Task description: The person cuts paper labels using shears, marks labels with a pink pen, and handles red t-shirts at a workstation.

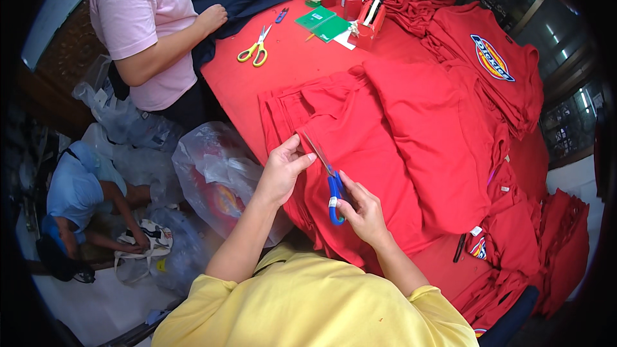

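A pair of blue-handled scissors [335,194] is held in my right hand [365,213], fingers wrapped round the handles. The blades point up and left across a red garment [350,132] on the table, close to the fingertips of my left hand [283,170]. With thumb and fingers closed, that hand pinches the cloth at the garment's left side. Any loose thread or small piece between the fingertips is too small to make out. The garment lies folded in thick layers, bunched toward the right.
Yellow-handled scissors [256,50], small blue snips [281,15], a green packet [324,24] and a red tape dispenser [367,26] lie farther back. Red shirts [483,58] are piled at right. A clear plastic bag [215,160] is left of the table. Two other people work at left.
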`<state>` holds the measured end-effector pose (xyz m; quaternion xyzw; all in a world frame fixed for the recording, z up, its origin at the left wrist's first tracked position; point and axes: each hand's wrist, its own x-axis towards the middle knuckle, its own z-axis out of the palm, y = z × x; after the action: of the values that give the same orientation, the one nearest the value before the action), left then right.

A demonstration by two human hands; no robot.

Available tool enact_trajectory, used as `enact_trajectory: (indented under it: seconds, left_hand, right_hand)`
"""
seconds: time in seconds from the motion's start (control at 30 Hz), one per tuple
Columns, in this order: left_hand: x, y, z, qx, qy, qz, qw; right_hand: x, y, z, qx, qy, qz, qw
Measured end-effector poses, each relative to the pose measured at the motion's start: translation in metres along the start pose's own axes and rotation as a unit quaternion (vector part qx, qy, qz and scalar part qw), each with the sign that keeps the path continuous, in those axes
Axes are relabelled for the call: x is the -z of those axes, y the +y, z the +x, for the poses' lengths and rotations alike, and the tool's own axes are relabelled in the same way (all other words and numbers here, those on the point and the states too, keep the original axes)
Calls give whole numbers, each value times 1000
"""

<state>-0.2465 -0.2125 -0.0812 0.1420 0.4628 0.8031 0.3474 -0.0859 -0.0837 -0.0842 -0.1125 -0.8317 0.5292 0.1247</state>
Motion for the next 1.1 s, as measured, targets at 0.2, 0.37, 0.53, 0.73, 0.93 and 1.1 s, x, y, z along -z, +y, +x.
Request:
enact_trajectory:
  seconds: [0.2, 0.37, 0.53, 0.73, 0.93, 1.1]
  left_hand:
    - [-5, 2, -4, -4, 14, -27, 1000]
    - [15, -4, 4, -18, 25, -65, 997]
    - [-4, 6, -9, -19, 12, -23, 999]
    - [-9, 5, -15, 1, 6, -20, 1000]
    - [-6, 0, -18, 12, 7, -16, 1000]
    - [-5, -4, -18, 9, 3, -4, 1000]
  right_hand:
    - [-1, 8, -4, -91, -4, 112, 990]
    - [-5, 5, -11, -4, 7, 17, 1000]
    - [-2, -7, -10, 22, 1, -34, 999]
    - [-8, 4, -11, -9, 20, 55, 998]
    - [-11, 3, -20, -45, 23, 74, 996]
    - [-10, 2, -20, -91, 19, 233, 968]
